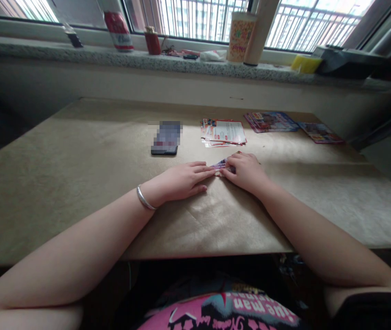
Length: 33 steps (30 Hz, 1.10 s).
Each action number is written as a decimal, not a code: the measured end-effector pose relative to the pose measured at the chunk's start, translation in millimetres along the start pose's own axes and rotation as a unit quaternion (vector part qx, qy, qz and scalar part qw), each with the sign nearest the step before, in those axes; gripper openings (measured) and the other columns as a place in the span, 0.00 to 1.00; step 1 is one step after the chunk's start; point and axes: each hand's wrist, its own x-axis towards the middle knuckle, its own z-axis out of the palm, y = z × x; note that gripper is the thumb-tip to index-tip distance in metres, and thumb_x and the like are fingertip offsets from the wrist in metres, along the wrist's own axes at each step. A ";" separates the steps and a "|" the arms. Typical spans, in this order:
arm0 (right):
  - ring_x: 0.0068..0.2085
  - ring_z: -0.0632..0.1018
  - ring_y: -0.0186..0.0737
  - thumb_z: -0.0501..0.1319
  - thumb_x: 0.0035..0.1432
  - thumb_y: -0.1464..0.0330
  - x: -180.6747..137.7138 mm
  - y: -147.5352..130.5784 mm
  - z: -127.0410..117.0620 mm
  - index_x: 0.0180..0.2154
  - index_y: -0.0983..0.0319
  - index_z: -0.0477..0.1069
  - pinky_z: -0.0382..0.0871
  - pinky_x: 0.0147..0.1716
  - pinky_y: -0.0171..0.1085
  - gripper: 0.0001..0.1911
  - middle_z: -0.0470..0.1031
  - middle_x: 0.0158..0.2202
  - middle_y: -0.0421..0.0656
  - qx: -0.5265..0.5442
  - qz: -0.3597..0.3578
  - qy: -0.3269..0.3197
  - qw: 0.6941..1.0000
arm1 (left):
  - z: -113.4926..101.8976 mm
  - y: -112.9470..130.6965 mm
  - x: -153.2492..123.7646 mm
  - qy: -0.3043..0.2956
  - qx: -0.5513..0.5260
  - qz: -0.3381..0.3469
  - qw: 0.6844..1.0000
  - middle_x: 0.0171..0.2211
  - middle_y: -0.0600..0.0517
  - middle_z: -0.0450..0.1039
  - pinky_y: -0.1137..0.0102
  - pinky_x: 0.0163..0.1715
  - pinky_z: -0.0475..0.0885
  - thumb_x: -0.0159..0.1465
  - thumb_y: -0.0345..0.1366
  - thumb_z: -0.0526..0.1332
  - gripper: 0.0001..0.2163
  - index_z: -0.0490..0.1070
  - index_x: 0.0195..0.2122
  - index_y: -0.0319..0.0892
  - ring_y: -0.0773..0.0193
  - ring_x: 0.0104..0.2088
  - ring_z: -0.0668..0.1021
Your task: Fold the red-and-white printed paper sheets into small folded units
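Note:
A small purple, printed piece of paper or card lies on the table in front of me, mostly covered by my right hand. The fingers of that hand are bent over it, with thumb and fingertips pressed on it. My left hand rests palm down, its fingers stretched out flat and the tips at the paper's left end. A silver bracelet circles my left wrist. Just beyond my hands is a loose stack of white cards with red print.
A dark phone, its screen blurred, lies beyond my left hand. Colourful cards and another small pile of cards sit at the far right. On the windowsill stand a red can, a red container and a patterned cup.

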 end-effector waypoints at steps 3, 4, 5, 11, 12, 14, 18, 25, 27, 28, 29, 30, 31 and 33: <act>0.44 0.75 0.46 0.59 0.61 0.60 2.8 9.2 2.2 0.33 0.61 0.75 0.63 0.45 0.41 0.12 0.79 0.40 0.48 0.049 0.015 -0.011 0.999 | -1.2 -0.4 -0.4 0.009 0.011 0.003 1.000 0.63 0.45 0.66 0.62 0.61 0.65 0.71 0.42 0.54 0.23 0.62 0.65 0.40 0.55 0.63 0.67; 0.44 0.76 0.46 0.59 0.61 0.60 3.7 11.5 3.2 0.33 0.61 0.75 0.64 0.44 0.41 0.12 0.79 0.40 0.48 0.061 0.021 -0.014 0.998 | -1.6 -0.2 -0.4 0.013 0.017 0.004 1.000 0.62 0.44 0.67 0.62 0.61 0.66 0.71 0.42 0.54 0.23 0.63 0.64 0.40 0.54 0.62 0.68; 0.43 0.76 0.46 0.60 0.60 0.60 4.6 13.3 4.4 0.32 0.60 0.75 0.64 0.44 0.40 0.12 0.79 0.40 0.48 0.070 0.027 -0.016 0.997 | -2.1 0.2 -0.2 0.016 0.022 0.006 1.000 0.61 0.43 0.68 0.61 0.60 0.67 0.70 0.42 0.54 0.23 0.64 0.63 0.39 0.54 0.61 0.69; 0.41 0.76 0.45 0.61 0.60 0.60 7.9 18.1 10.1 0.32 0.60 0.75 0.65 0.42 0.40 0.11 0.79 0.38 0.48 0.078 0.055 -0.027 0.995 | -3.1 2.7 0.9 0.033 0.036 0.007 0.999 0.56 0.43 0.71 0.61 0.55 0.71 0.70 0.43 0.56 0.21 0.67 0.61 0.39 0.54 0.55 0.74; 0.41 0.75 0.45 0.61 0.60 0.61 8.1 18.7 10.6 0.32 0.60 0.75 0.65 0.42 0.40 0.10 0.79 0.38 0.48 0.083 0.056 -0.029 0.995 | -2.6 2.8 0.8 0.033 0.038 0.004 0.999 0.56 0.43 0.71 0.61 0.54 0.71 0.70 0.43 0.56 0.21 0.67 0.60 0.39 0.54 0.54 0.74; 0.40 0.75 0.44 0.61 0.60 0.62 8.4 19.8 11.4 0.32 0.60 0.75 0.64 0.41 0.39 0.10 0.79 0.38 0.48 0.093 0.058 -0.031 0.994 | -1.5 3.0 0.7 0.033 0.043 -0.003 0.999 0.55 0.43 0.72 0.61 0.53 0.72 0.70 0.44 0.56 0.21 0.67 0.61 0.39 0.54 0.53 0.74; 0.40 0.75 0.44 0.61 0.60 0.63 9.2 20.3 11.9 0.32 0.61 0.74 0.64 0.40 0.39 0.09 0.79 0.38 0.48 0.098 0.067 -0.038 0.992 | -0.9 4.8 1.3 0.032 0.053 -0.017 0.998 0.53 0.42 0.72 0.62 0.52 0.72 0.70 0.44 0.56 0.22 0.66 0.61 0.39 0.54 0.52 0.74; 0.41 0.75 0.46 0.58 0.62 0.62 7.8 20.0 3.5 0.34 0.61 0.75 0.64 0.40 0.40 0.11 0.79 0.41 0.50 0.042 0.050 -0.053 0.996 | 1.1 4.5 2.2 0.046 0.039 -0.007 0.998 0.55 0.42 0.72 0.62 0.54 0.71 0.70 0.43 0.55 0.21 0.66 0.61 0.38 0.55 0.54 0.73; 0.43 0.75 0.49 0.56 0.63 0.62 4.6 19.8 -0.7 0.38 0.62 0.76 0.63 0.43 0.44 0.13 0.79 0.43 0.52 -0.018 0.039 -0.032 0.999 | 3.6 2.8 2.4 0.059 0.029 0.008 0.998 0.57 0.43 0.71 0.62 0.56 0.70 0.70 0.42 0.54 0.21 0.65 0.62 0.39 0.55 0.56 0.72; 0.44 0.74 0.51 0.55 0.64 0.62 2.8 19.1 -2.7 0.40 0.63 0.76 0.62 0.46 0.46 0.14 0.79 0.44 0.52 -0.048 0.035 -0.013 0.998 | 4.8 2.2 2.7 0.064 0.024 0.015 0.998 0.57 0.44 0.70 0.62 0.57 0.69 0.70 0.42 0.54 0.21 0.64 0.62 0.39 0.55 0.56 0.72; 0.45 0.73 0.52 0.54 0.64 0.62 1.3 17.9 -4.2 0.41 0.63 0.77 0.60 0.49 0.49 0.16 0.79 0.43 0.52 -0.074 0.029 0.009 0.997 | 5.7 1.6 3.1 0.068 0.021 0.019 0.997 0.58 0.44 0.70 0.61 0.58 0.69 0.70 0.41 0.54 0.22 0.63 0.63 0.40 0.56 0.57 0.72; 0.45 0.72 0.52 0.53 0.65 0.62 0.1 15.9 -5.4 0.41 0.63 0.77 0.58 0.51 0.51 0.16 0.79 0.42 0.52 -0.095 0.018 0.028 0.995 | 6.4 1.3 3.6 0.070 0.020 0.020 0.997 0.58 0.43 0.70 0.61 0.58 0.69 0.70 0.41 0.55 0.22 0.63 0.64 0.40 0.56 0.57 0.72; 0.46 0.72 0.52 0.52 0.65 0.62 -0.5 13.4 -6.0 0.40 0.62 0.77 0.56 0.54 0.52 0.17 0.79 0.41 0.51 -0.110 0.003 0.042 0.993 | 6.9 1.1 4.1 0.071 0.021 0.020 0.997 0.58 0.43 0.70 0.61 0.58 0.69 0.70 0.41 0.55 0.23 0.63 0.64 0.39 0.55 0.56 0.72; 0.46 0.71 0.52 0.51 0.66 0.62 -0.2 6.9 -5.4 0.38 0.60 0.78 0.51 0.58 0.52 0.17 0.79 0.39 0.49 -0.126 -0.034 0.052 0.990 | 7.3 1.1 4.9 0.071 0.022 0.019 0.997 0.58 0.42 0.70 0.61 0.58 0.69 0.70 0.41 0.55 0.23 0.62 0.64 0.39 0.55 0.56 0.72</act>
